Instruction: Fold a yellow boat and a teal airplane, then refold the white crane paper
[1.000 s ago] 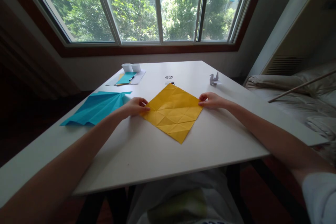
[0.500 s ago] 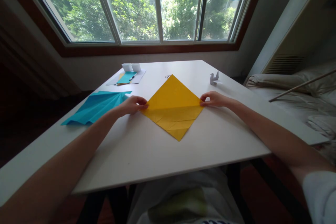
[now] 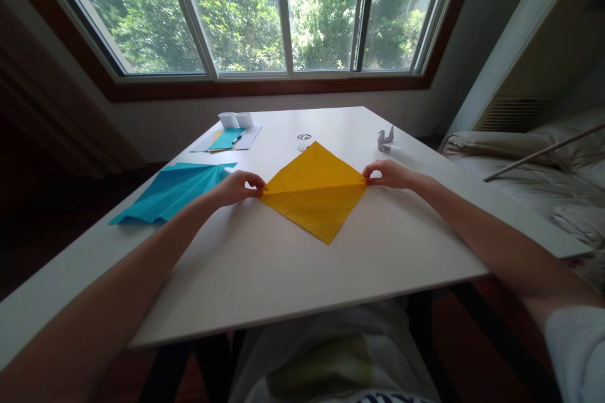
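Note:
A yellow sheet of paper (image 3: 316,192) is turned like a diamond over the middle of the white table, with a crease running across it from side corner to side corner. My left hand (image 3: 242,189) pinches its left corner between thumb and fingers. At the right corner, my right hand (image 3: 386,174) has a similar pinch. The near corner points toward me, the far one toward the window. Beside my left forearm lies a pleated blue sheet of paper (image 3: 177,192). A grey folded paper bird (image 3: 385,138) stands beyond my right hand.
On the white table (image 3: 283,289), a stack of blue and other papers (image 3: 227,138) with a pen (image 3: 238,138) lies at the back left, near two small white containers (image 3: 236,119). A round black-and-white mark or item (image 3: 304,137) sits behind the yellow sheet. The window (image 3: 283,25) is ahead.
The yellow sheet's far corner has come down and toward me, uncovering more of the round item behind it. Its near corner has shifted slightly away from me. Both hands keep their pinch.

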The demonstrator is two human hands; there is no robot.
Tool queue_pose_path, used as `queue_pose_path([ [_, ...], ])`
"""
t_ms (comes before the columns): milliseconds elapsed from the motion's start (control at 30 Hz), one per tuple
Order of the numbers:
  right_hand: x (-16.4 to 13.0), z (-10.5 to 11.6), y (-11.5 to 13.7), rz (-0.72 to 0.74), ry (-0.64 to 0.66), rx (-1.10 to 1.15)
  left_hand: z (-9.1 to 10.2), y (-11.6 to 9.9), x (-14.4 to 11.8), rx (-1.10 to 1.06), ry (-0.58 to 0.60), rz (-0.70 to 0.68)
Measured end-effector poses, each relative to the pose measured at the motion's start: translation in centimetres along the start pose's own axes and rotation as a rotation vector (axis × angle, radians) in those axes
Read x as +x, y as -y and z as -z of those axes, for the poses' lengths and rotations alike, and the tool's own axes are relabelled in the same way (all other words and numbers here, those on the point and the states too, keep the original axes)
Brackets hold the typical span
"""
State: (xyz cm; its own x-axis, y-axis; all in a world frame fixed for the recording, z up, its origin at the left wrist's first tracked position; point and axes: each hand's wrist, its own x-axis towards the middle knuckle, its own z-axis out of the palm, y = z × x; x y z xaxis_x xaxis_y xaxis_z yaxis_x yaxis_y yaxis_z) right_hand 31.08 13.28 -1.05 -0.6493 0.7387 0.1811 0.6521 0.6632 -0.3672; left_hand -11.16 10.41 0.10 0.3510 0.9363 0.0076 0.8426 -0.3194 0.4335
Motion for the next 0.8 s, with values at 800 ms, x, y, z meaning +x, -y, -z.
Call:
queue_pose_path([
  [800, -0.28, 0.85, 0.07, 0.113, 0.093, -0.106, 0.24, 0.64, 0.10, 0.230, 0.028, -0.234],
])
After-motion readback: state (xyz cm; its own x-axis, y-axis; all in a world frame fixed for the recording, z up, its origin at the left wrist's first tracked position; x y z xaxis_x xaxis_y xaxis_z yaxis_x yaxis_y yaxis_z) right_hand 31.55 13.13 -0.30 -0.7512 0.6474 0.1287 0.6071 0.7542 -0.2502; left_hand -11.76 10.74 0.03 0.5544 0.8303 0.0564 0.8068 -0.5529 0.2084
